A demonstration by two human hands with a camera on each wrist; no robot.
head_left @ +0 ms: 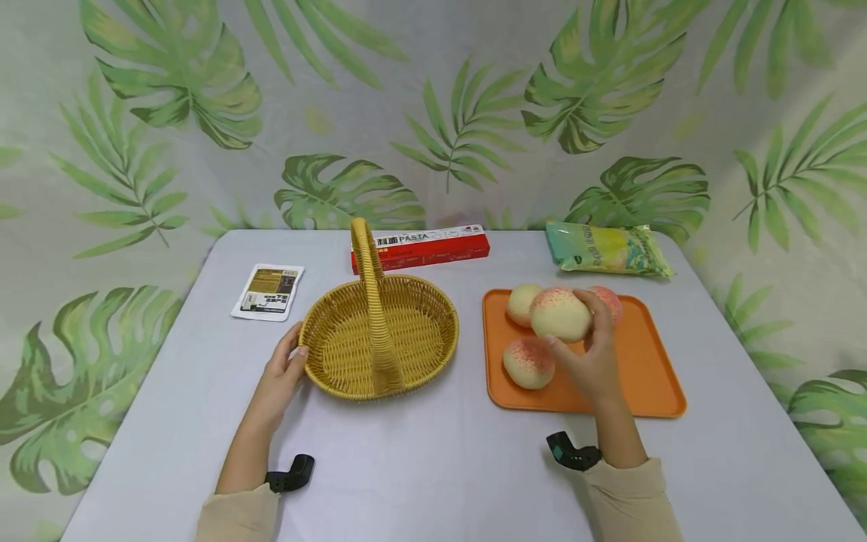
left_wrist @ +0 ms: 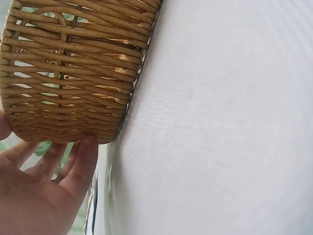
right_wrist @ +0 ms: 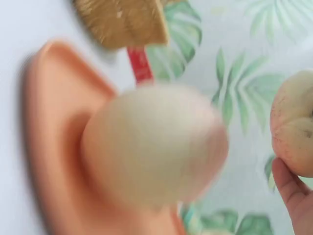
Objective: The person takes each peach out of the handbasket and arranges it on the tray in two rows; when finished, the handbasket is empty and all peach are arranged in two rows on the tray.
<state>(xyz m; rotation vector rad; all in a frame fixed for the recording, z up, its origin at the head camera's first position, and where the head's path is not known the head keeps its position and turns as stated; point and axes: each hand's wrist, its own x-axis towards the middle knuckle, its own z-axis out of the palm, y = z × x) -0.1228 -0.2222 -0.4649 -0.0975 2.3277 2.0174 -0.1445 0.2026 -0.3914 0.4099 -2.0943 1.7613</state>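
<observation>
My right hand point(head_left: 596, 354) holds a pale peach point(head_left: 561, 315) with pink speckling between thumb and fingers, above the orange tray point(head_left: 650, 384). At the right edge of the right wrist view, the held peach point(right_wrist: 296, 125) rests against my fingers, while another peach point(right_wrist: 156, 147) looms blurred over the tray. Three other peaches lie on the tray, among them a speckled one point(head_left: 528, 363) at the front left. My left hand point(head_left: 281, 376) grips the left end of the oval wicker basket point(head_left: 413, 339), thumb by the rim and fingers along the outer wall point(left_wrist: 68, 103). Nothing lies inside the basket.
Behind the basket stands a red and white pasta box point(head_left: 440, 248). A flat white and brown pouch point(head_left: 269, 292) lies to the left. At the back right is a green and yellow packet point(head_left: 606, 250). The basket's tall handle point(head_left: 372, 301) arches over its middle.
</observation>
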